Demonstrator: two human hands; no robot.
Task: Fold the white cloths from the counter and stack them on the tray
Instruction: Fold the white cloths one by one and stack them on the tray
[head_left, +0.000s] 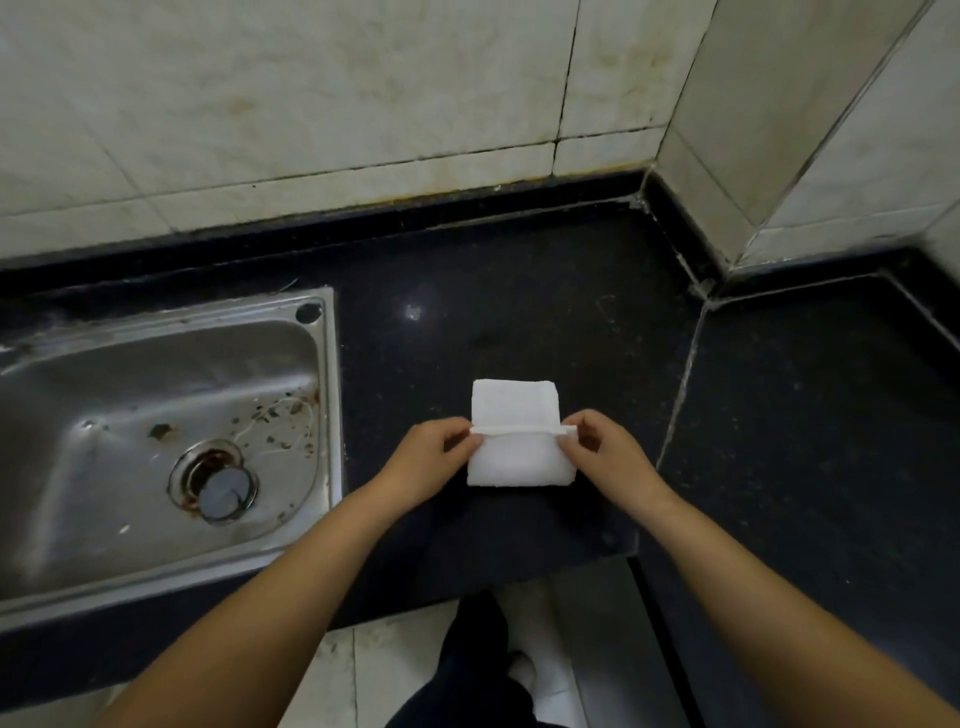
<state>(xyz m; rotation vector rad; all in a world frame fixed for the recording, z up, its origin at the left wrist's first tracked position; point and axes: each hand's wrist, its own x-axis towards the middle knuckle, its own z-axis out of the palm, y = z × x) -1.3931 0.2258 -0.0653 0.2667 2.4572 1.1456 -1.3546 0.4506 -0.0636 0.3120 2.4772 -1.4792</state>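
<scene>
A small white cloth (517, 410) lies on the black counter (519, 312), its near half doubled over so a hemmed edge runs across the middle. My left hand (431, 457) pinches the left end of that hemmed edge. My right hand (605, 449) pinches the right end. Both hands sit just above the counter on either side of the cloth. No tray is in view.
A steel sink (67, 582) with a drain plug (221, 496) lies to the left of the cloth. Tiled walls (311, 104) close the back, and a tiled pillar (805, 130) juts in at the right. The counter's front edge (519, 577) is close below my hands.
</scene>
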